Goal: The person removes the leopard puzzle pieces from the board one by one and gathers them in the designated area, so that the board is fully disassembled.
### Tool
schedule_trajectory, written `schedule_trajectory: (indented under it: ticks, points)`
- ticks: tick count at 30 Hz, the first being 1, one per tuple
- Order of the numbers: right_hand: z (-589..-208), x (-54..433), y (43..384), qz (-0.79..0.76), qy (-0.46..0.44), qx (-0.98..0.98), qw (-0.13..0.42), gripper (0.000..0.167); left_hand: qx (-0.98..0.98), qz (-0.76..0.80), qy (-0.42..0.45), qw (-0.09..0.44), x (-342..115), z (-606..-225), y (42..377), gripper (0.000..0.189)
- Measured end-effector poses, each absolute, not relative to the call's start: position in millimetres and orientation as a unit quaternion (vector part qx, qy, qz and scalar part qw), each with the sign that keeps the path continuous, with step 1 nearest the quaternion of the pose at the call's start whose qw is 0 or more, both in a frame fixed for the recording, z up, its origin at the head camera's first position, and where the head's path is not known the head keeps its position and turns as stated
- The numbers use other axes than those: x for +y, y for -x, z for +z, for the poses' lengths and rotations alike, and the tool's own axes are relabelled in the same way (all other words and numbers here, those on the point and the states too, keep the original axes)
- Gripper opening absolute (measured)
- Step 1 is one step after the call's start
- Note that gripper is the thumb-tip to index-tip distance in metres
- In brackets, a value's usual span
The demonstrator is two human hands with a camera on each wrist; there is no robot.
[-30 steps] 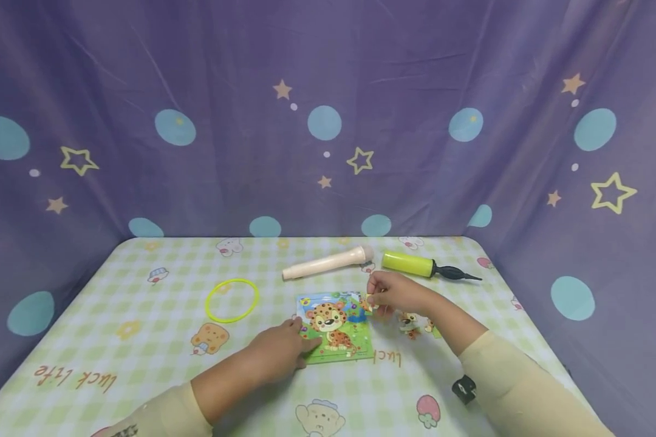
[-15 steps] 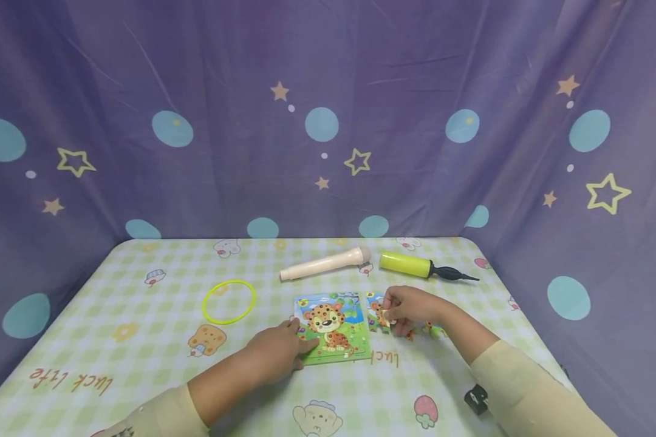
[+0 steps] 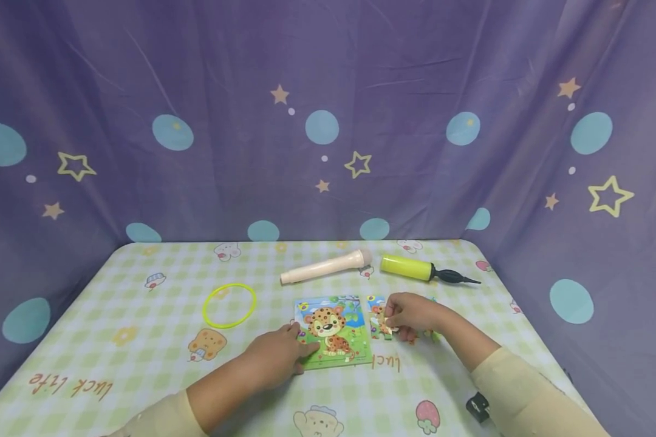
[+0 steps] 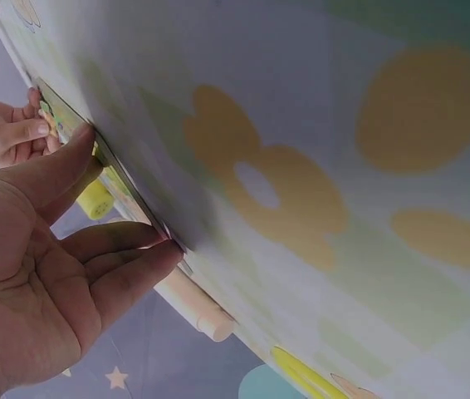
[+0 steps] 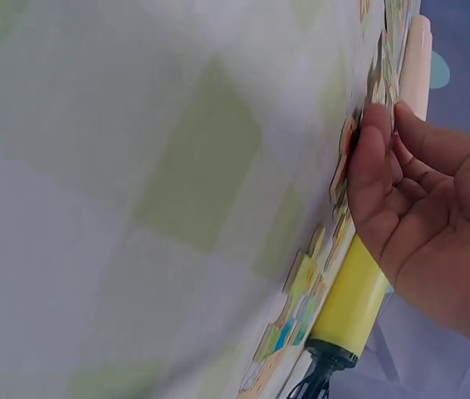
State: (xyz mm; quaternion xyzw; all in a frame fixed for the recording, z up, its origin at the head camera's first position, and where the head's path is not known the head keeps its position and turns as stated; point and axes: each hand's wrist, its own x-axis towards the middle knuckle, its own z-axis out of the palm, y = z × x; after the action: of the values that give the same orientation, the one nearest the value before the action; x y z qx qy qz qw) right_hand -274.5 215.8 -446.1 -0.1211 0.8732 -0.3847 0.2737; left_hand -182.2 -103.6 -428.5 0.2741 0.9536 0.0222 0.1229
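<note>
A square puzzle board (image 3: pixel 336 334) with a picture of a spotted leopard cub lies mid-table. My left hand (image 3: pixel 276 355) rests at its left side, thumb over the lower left face and fingertips at the edge. In the left wrist view, the thumb and fairly straight fingers of this left hand (image 4: pixel 44 274) touch the board's edge at two spots. Right of the board lie joined puzzle pieces (image 3: pixel 376 317) showing part of a similar cub. My right hand (image 3: pixel 415 314) pinches a small puzzle piece (image 3: pixel 393 329) at their right edge, mostly hidden by the fingers.
Loose puzzle pieces (image 5: pixel 289 312) lie beyond my right hand. Behind are a pale pink toy microphone (image 3: pixel 325 267) and a yellow-green hand pump (image 3: pixel 407 267) with a black nozzle. A yellow ring (image 3: pixel 206 309) lies to the left on the checked tablecloth (image 3: pixel 164 328).
My right hand has moved right and toward me from the board's right edge, exposing the joined pieces. My left hand has stayed on the board.
</note>
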Motion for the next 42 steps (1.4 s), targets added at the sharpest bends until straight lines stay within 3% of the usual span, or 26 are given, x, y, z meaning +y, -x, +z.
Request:
schedule_trajectory:
  ticks: [15,27,34,42]
  points:
    - [-446,196,261,-0.202,0.152,0.952,0.174,0.013,0.956,0.008,-0.27,0.117,-103,-426,177,0.051]
    - [-440,180,259,-0.223,0.225,0.94,0.13,0.009,0.957,0.002,-0.27,0.107,-104,-430,177,0.051]
    - [-440,162,247,-0.198,0.282,0.928,0.143,0.039,0.955,-0.003,-0.278,0.105,-102,-429,174,0.05]
    - [-445,147,236,-0.113,0.3,0.936,0.142,0.051,0.936,-0.015,-0.337,0.101,-101,-431,176,0.052]
